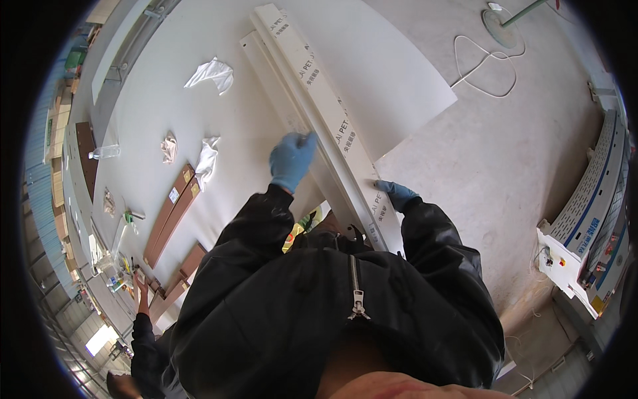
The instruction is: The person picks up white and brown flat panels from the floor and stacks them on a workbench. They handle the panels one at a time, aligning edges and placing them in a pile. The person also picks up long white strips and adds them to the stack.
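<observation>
A long, narrow white panel (pixel 314 80) with printed protective film runs from the far middle down toward my body. Beside its left edge lies another long pale strip (pixel 271 80), partly under it. My left hand (pixel 292 161), in a blue glove, is closed in a fist at the panel's left edge; anything inside it is hidden. At the panel's near right edge, my right hand (pixel 397 194), also blue-gloved, grips the side with its fingertips over the top face. The rest of its fingers are out of sight.
White cloths (pixel 207 159) and brown boards (pixel 171 211) lie on the white table (pixel 249 143) to the left, with a clear bottle (pixel 105 152). A co-worker's arm (pixel 142 319) reaches in at lower left. A white machine (pixel 585 219) stands right; a cable (pixel 488 56) loops across the floor.
</observation>
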`<state>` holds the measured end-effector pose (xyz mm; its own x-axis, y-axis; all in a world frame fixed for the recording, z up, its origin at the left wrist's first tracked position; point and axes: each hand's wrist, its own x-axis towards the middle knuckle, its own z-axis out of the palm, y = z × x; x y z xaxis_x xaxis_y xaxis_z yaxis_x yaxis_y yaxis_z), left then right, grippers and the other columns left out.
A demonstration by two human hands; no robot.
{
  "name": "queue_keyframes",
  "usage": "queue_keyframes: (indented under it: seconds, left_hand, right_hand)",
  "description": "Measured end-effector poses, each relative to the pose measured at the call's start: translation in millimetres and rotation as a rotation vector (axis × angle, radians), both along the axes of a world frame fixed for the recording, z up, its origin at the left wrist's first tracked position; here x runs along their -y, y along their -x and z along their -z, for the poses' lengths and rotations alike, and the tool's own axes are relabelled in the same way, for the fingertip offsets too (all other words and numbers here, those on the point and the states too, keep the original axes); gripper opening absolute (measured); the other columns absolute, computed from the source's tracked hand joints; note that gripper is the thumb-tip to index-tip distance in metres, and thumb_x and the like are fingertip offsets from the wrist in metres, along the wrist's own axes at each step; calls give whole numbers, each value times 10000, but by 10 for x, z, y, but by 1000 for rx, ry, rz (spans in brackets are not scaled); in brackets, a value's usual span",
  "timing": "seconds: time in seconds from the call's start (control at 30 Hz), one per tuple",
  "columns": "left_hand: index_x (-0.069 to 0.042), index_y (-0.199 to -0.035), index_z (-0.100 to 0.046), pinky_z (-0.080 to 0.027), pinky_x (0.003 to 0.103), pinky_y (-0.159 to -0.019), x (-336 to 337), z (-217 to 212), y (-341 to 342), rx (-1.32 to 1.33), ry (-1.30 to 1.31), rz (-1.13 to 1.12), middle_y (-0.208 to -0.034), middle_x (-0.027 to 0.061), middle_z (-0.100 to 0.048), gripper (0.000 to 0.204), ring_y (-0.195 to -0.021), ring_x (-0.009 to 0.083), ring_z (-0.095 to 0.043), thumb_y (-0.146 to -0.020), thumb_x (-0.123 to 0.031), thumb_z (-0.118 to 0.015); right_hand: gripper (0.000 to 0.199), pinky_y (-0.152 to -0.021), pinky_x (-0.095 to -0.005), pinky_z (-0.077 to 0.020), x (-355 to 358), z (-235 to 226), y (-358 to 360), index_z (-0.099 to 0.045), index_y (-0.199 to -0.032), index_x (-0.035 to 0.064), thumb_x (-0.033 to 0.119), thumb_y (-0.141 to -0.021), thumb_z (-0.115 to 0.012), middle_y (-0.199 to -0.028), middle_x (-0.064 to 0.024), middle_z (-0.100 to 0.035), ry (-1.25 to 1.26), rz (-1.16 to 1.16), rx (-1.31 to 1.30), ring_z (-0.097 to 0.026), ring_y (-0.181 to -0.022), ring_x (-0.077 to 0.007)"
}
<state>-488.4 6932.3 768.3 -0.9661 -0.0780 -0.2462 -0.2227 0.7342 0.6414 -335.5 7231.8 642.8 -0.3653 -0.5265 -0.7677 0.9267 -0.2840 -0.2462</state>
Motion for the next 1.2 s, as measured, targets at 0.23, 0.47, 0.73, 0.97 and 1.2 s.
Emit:
queue_keyframes:
  seconds: [0.23,0.47,0.73,0.97,1.2]
  left_hand:
    - [-22,-1289,-595,-569,398,-891,443,398,172,323,-749,-363,-1213,117,-634,665,-1032,256,-695,-916,-553,-741]
    - [-36,-1122,-614,-573,282,-674,-49,304,205,421,-845,-376,-1017,70,-593,545,-826,163,-697,-928,-529,-738]
    - [51,-1274,-541,-587,351,-806,-487,482,-34,-19,-410,-170,-1119,162,-675,698,-916,257,-696,-874,-442,-831]
    - [-11,-1293,-559,-581,345,-804,-577,222,-278,182,-920,-409,-1138,100,-684,582,-979,212,-689,-861,-257,-861]
    - [-18,-1205,-618,-577,323,-745,-366,450,-202,287,-1057,-448,-1040,67,-710,486,-864,173,-696,-830,-184,-878]
  right_hand:
    - [493,-766,-340,-620,38,-154,-49,-655,-1285,1,277,-891,-762,-1047,-120,-768,136,109,-219,-751,-804,-223]
    - [490,-777,-324,-609,-123,-629,75,-657,-1287,-15,235,-879,-757,-1050,-117,-762,-80,-30,-194,-747,-818,-201]
    - [401,-737,-315,-583,116,-1108,264,-769,-1055,-55,260,-813,-824,-897,-115,-770,-332,-271,-450,-726,-760,-169]
    - [512,-753,-359,-571,284,-1403,291,-763,-1066,-50,384,-797,-797,-883,-174,-764,-556,-459,-623,-737,-787,-230]
    - [620,-824,-439,-547,497,-1577,311,-770,-1027,8,576,-780,-782,-886,-218,-739,-1108,-724,-850,-728,-866,-357]
